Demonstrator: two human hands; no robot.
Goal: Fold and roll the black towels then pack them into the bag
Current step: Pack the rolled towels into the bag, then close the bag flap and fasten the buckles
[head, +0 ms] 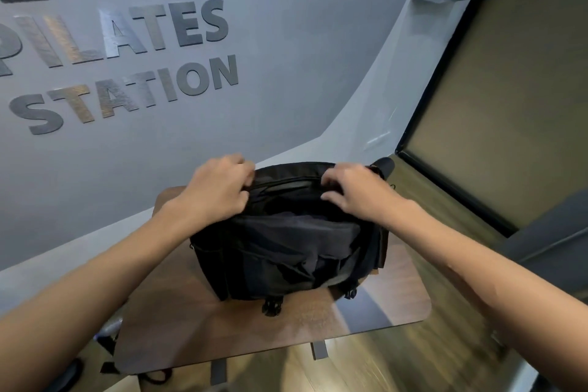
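Grey wall point(286, 41) bearing dark raised lettering point(127, 57); glossy brown wooden table point(286, 328) over wood-plank floor point(397, 369).

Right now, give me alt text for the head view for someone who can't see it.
Both hands, left hand and right hand, grip the far rim of an open black bag standing on a small wooden table. Dark fabric fills the bag; a grey wall behind reads PILATES STATION.

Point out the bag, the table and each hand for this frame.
bag point(254, 267): head view, on its near front panel.
table point(318, 328): head view, on bare wood near the front edge.
left hand point(216, 191): head view, on its back.
right hand point(356, 191): head view, on its back.
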